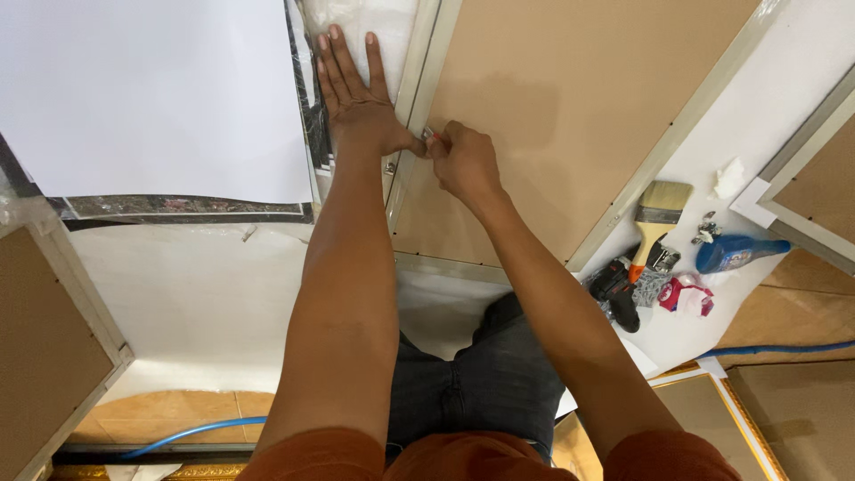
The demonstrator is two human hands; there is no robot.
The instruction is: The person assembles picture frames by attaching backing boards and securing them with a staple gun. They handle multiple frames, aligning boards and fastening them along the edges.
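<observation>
Orange sleeves (356, 454) fill the bottom edge closest to us, cut off by it, with dark jeans (481, 374) between our forearms. At far left a brown-backed frame (44, 347) runs out of view, and above it a large white sheet (151, 89) lies over a dark patterned print (187, 207) of which only the border shows. A blue hose (191, 434) crosses the floor below.

Our left hand (356, 93) lies flat with fingers spread, palm down on crinkled clear wrapping just left of the pale metal rail (419, 85) of a big frame, holding nothing. Our right hand (463, 160) sits just beside it on the frame's brown backing board (570, 98), fist narrowed around a small tool with a red tip (431, 135), most of which the fingers hide; we cannot tell what it is. The tip meets the rail, touching our left thumb.

Further right on the white surface (757, 134) lie a paintbrush (657, 218), a black power tool (616, 292), a blue bottle (735, 252) and crumpled red-and-white packaging (686, 294), well apart from both hands. Another frame (815, 178) is clipped at the right edge.
</observation>
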